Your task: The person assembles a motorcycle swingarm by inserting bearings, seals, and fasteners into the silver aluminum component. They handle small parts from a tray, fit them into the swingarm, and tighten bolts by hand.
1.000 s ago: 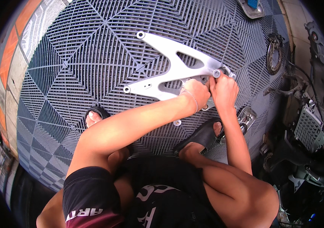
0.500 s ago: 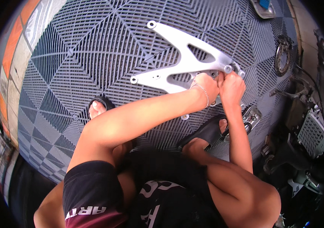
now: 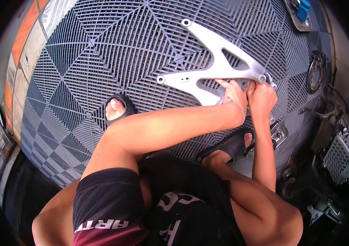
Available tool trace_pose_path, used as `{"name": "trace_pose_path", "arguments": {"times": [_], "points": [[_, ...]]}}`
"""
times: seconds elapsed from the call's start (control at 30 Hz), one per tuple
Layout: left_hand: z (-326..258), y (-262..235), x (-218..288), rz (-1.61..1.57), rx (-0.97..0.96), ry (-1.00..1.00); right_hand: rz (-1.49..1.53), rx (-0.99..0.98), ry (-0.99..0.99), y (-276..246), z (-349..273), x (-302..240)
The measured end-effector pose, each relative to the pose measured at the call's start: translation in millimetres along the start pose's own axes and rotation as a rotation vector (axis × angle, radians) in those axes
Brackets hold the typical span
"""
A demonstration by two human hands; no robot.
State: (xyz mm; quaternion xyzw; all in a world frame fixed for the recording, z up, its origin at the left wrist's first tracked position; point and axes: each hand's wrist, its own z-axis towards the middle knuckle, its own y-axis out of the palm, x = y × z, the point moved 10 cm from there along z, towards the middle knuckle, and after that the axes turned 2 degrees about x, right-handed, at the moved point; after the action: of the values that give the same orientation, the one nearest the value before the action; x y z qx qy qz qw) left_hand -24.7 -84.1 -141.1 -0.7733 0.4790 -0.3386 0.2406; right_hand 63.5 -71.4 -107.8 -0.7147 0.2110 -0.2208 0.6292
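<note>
A silver motorcycle swingarm (image 3: pixel 217 53) lies on the grey slatted floor, its two long arms spreading to the left. My left hand (image 3: pixel 234 100), with a thin bracelet at the wrist, grips the swingarm's near side; one finger stretches along the metal and the others are curled. Right beside it, my right hand (image 3: pixel 263 99) is closed at the near side of the pivot end (image 3: pixel 262 78). Whatever its fingers hold is hidden behind the knuckles. Several small holes and fittings show on the metal between the hands.
A metal tray (image 3: pixel 280 133) with small parts sits by my right sandal (image 3: pixel 227 145). A brake disc (image 3: pixel 315 76) and several dark machine parts, with a grey grille (image 3: pixel 339 156), stand at the right. Another tray (image 3: pixel 299 22) holds a blue item (image 3: pixel 303 10) at the far right.
The swingarm and both hands appear further right in the view, along with the floor. One finger of my left hand has stretched out; the right hand stays closed at the pivot end.
</note>
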Motion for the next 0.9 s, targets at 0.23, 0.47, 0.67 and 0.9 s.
{"name": "trace_pose_path", "arguments": {"times": [0.23,0.47,0.67,0.9], "points": [[8,5,-13,-0.263,-0.143,-0.061,0.0,-0.064,-0.015,-5,2,-2],[11,8,-14,-0.311,-0.188,-0.037,-0.044,-0.063,-0.012,-5,4,2],[12,8,-14,-0.29,-0.172,-0.04,-0.016,-0.035,-0.015,-6,-5,1],[10,4,-15,-0.305,-0.164,-0.039,-0.009,-0.03,-0.053,-3,-2,-2]]}}
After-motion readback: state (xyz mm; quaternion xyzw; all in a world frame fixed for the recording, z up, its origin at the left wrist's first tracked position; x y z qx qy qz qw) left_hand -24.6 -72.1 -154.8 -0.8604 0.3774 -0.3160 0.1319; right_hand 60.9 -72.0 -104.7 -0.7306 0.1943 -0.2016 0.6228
